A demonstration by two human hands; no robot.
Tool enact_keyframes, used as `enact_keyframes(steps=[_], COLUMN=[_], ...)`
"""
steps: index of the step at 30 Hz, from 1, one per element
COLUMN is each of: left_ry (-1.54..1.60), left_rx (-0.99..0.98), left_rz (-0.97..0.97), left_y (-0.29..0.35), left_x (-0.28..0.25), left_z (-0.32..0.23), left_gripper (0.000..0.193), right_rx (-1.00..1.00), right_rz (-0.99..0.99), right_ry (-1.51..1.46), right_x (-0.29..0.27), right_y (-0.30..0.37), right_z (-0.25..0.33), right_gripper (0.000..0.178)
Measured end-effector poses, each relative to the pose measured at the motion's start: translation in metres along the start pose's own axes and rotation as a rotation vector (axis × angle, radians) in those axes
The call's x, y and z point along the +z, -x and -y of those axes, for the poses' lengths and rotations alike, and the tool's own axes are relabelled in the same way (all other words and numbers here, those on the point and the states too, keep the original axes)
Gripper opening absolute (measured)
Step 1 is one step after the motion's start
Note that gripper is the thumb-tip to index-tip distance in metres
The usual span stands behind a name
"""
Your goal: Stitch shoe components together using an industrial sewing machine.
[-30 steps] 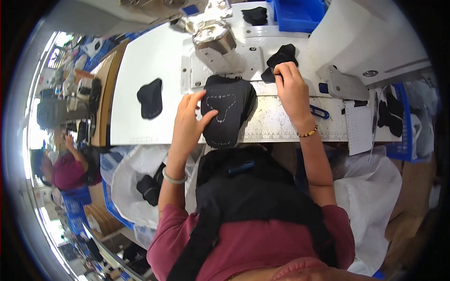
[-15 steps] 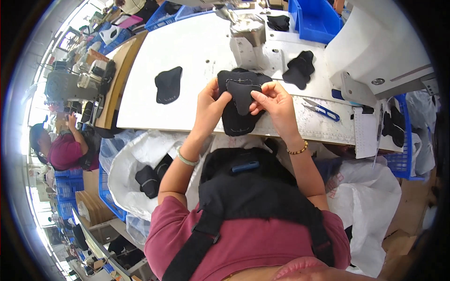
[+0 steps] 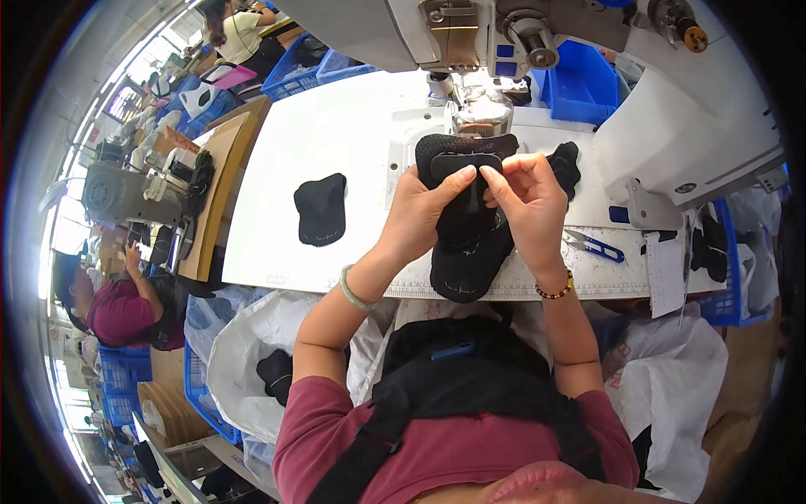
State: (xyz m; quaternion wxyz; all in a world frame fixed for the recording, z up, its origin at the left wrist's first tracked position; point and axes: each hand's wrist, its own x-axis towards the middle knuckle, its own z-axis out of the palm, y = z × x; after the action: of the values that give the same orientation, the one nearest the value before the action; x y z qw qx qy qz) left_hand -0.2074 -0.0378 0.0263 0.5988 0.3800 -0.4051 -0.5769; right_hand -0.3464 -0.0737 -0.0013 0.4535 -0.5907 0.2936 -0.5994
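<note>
Black flared fabric patch (image 3: pixel 472 191): we pinch it between left hand (image 3: pixel 417 214) and right hand (image 3: pixel 532 206), over larger black fabric panel (image 3: pixel 430 151), in front of white metal sewing machine (image 3: pixel 369 34). Overlaid; edge apparently unstitched.

We see an open blue plastic bin (image 3: pixel 579 82), small blue-handled metal scissors (image 3: pixel 591 244), a big crumpled white sack (image 3: pixel 676 386) and a person in a purple shirt (image 3: pixel 124 311).
</note>
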Motion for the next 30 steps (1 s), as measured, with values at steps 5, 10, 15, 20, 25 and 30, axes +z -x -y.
enact_keyframes(steps=[5, 10, 15, 20, 25, 30], left_ry=[-0.007, -0.077, -0.081, -0.066, -0.062, -0.029], left_rx=[0.013, 0.045, 0.033, 0.012, 0.022, 0.021], left_rz=[-0.015, 0.013, 0.012, 0.000, 0.018, -0.042], left_y=[-0.009, -0.013, -0.016, -0.016, -0.016, -0.018], left_x=[-0.008, -0.012, -0.015, -0.014, -0.012, -0.006], left_z=[0.008, 0.008, 0.008, 0.007, 0.007, 0.005], left_gripper=[0.014, 0.015, 0.016, 0.018, 0.017, 0.017], right_rx=[0.051, 0.078, 0.136, 0.148, 0.175, 0.127], right_rz=[-0.040, -0.007, 0.024, 0.034, 0.040, 0.013], right_ry=[-0.088, -0.120, -0.209, -0.245, -0.250, -0.241], right_x=[0.002, 0.000, -0.003, -0.003, -0.007, -0.005], right_y=[-0.003, -0.007, -0.010, -0.010, -0.010, -0.012], right_z=[-0.004, -0.005, -0.007, -0.008, -0.008, -0.011], right_gripper=[0.017, 0.015, 0.015, 0.015, 0.014, 0.020])
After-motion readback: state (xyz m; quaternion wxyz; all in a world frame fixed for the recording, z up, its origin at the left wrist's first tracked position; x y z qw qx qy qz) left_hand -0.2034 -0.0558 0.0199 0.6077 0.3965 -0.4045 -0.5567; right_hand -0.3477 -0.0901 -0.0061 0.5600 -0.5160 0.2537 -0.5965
